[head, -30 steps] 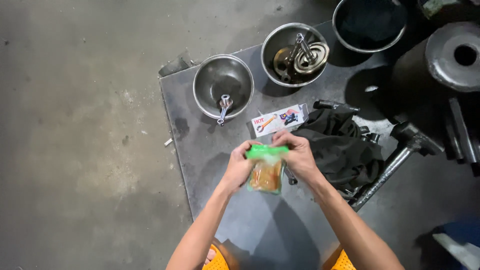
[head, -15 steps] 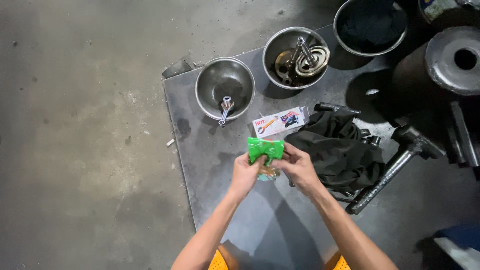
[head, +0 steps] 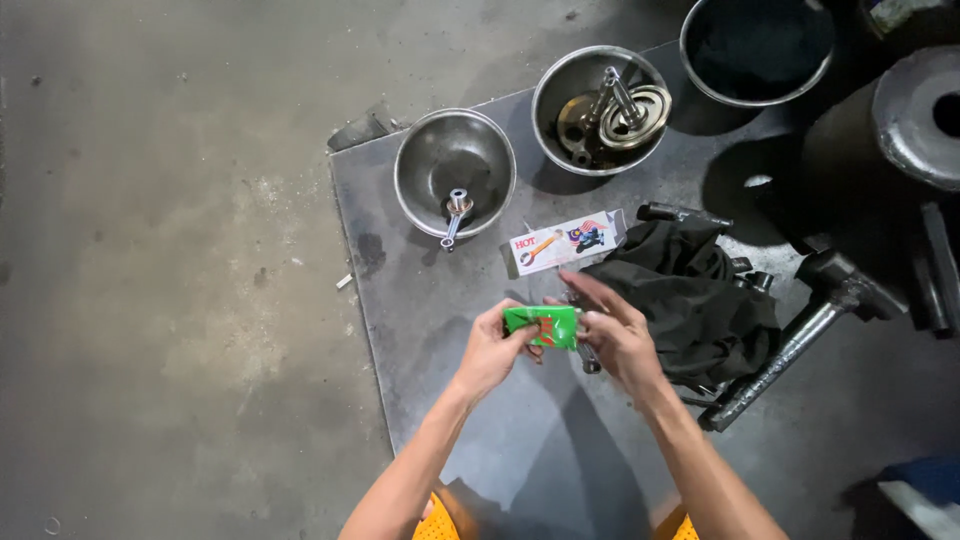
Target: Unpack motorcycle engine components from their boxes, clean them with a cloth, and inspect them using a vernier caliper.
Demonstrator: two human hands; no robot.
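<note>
Packet: small green packet, long axis left to right, above the dark metal bench
Left hand: grip clamped on its left end
Right hand: grip clamped on its right end

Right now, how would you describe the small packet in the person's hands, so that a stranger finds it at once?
Find the dark metal plate on the floor. Over its middle, the left hand and right hand pinch a small packet between them. It alone is bright green.

green packet – held between both hands | white flat carton – just beyond, on mat
</note>
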